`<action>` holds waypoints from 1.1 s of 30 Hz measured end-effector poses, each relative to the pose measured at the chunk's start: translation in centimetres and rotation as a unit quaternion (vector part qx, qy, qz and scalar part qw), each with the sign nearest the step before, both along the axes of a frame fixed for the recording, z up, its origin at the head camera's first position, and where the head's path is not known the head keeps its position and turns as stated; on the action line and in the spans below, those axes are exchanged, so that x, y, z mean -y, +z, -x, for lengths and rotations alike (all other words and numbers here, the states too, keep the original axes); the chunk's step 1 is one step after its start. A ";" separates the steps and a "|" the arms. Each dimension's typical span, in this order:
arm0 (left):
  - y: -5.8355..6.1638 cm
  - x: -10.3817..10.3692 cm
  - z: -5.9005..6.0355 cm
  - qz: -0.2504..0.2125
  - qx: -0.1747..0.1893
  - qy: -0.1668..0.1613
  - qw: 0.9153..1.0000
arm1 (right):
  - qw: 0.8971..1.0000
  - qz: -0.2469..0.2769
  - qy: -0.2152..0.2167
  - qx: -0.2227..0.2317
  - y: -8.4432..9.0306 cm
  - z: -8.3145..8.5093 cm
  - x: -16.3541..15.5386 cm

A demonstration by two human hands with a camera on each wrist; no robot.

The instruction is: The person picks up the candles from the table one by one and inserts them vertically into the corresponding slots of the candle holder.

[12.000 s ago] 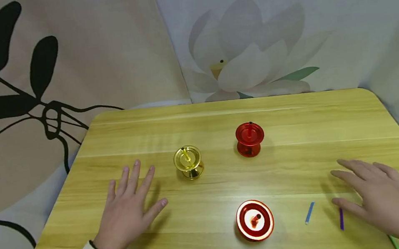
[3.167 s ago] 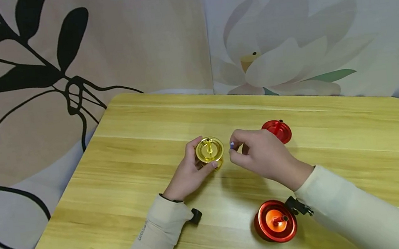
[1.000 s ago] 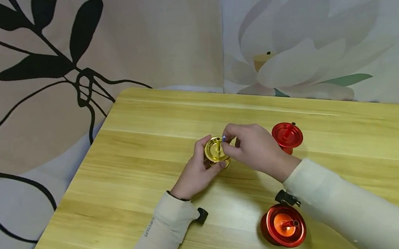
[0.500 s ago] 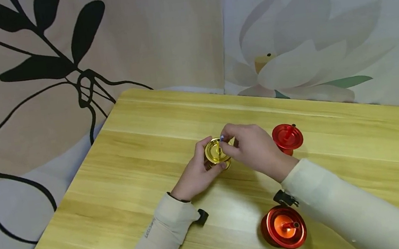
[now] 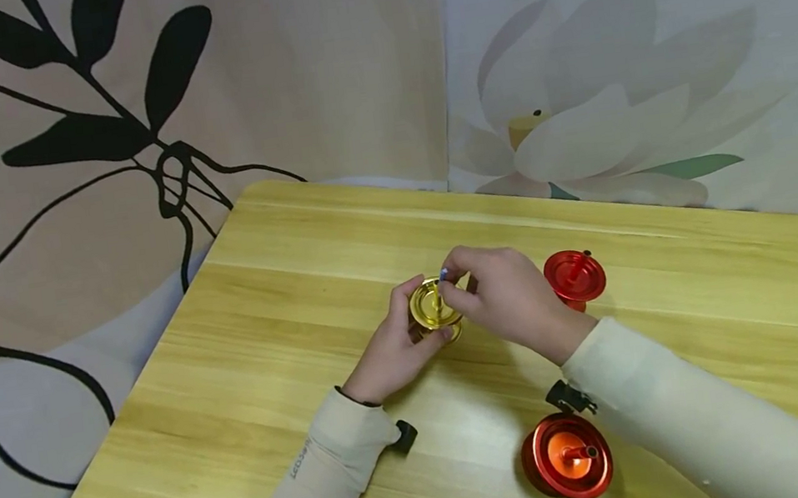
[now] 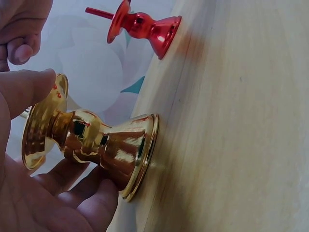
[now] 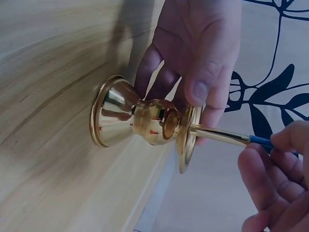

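Observation:
A gold candle holder (image 5: 425, 309) stands on the wooden table, with a flared base, a round dish and a thin upright tube (image 7: 219, 135) rising from the dish. My left hand (image 5: 392, 352) holds it from the left, its thumb on the near side and its other fingers round the far side. Between thumb and forefinger, my right hand (image 5: 509, 295) pinches a short blue stick (image 7: 259, 140). One end of that stick is right at the tube's tip, in line with the tube; the other end is hidden in the fingers.
Behind the right hand stands a red candle holder (image 5: 573, 276) of similar shape. A second red holder (image 5: 560, 472) is close to the right forearm, nearer the front of the table (image 5: 190, 445). Patterned cloth hangs behind the table.
The hands, first spread apart and holding nothing, have come together at the gold holder. The blue stick, earlier lying on the table, has moved left in the right hand onto the tube's tip.

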State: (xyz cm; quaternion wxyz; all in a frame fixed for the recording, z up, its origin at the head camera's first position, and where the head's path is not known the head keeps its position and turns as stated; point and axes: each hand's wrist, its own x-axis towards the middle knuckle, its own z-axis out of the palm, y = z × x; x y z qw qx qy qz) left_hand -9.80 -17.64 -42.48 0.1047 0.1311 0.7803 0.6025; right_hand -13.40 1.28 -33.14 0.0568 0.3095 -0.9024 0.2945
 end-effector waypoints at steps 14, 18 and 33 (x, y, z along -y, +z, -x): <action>2.7 -0.2 -0.7 0.003 0.006 -0.005 1.000 | 1.000 0.015 0.001 -0.018 0.7 0.3 0.2; 3.6 -0.4 -1.1 0.008 0.002 0.000 1.000 | 1.000 0.005 -0.001 -0.026 0.7 0.5 0.4; 3.5 -0.4 -1.0 0.006 0.016 0.005 1.000 | 0.998 -0.068 -0.012 0.002 0.5 0.7 0.6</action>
